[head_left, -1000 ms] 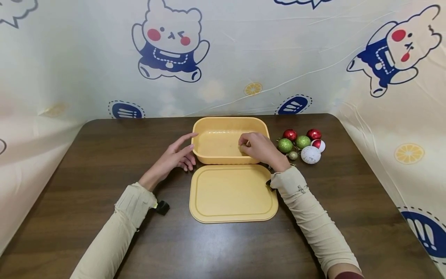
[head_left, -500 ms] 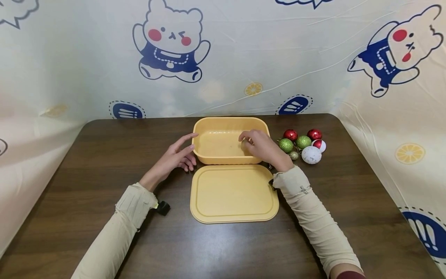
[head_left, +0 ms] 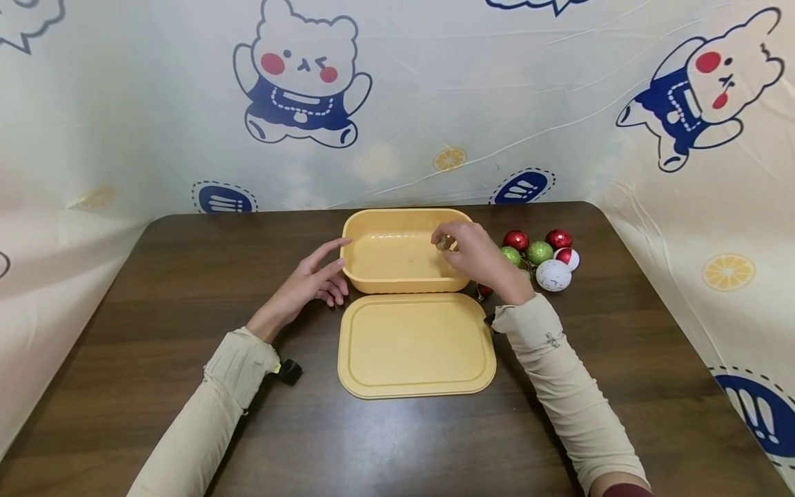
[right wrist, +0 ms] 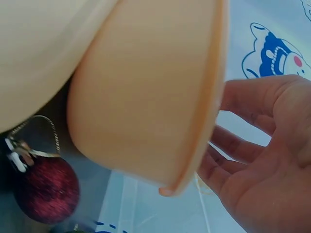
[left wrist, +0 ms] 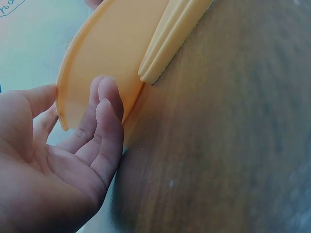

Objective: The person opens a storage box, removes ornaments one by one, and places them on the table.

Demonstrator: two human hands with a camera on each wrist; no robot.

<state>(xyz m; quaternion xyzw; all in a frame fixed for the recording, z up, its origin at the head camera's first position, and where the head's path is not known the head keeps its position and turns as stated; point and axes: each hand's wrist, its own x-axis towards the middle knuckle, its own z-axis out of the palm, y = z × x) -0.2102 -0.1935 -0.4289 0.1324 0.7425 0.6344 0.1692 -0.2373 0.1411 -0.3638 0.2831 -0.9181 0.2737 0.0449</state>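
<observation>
Currently pinching a small, hard-to-identify ball (head_left: 444, 243) over the yellow box (head_left: 373, 275) with the right hand (head_left: 477, 259), fingertips closed on it. Resting the left hand (head_left: 310, 279), fingers straight and together, against the box's left wall. Partly hiding the green bauble (head_left: 512, 254) behind the right hand; leaving the lid (head_left: 415, 345) just in front of the box.
</observation>
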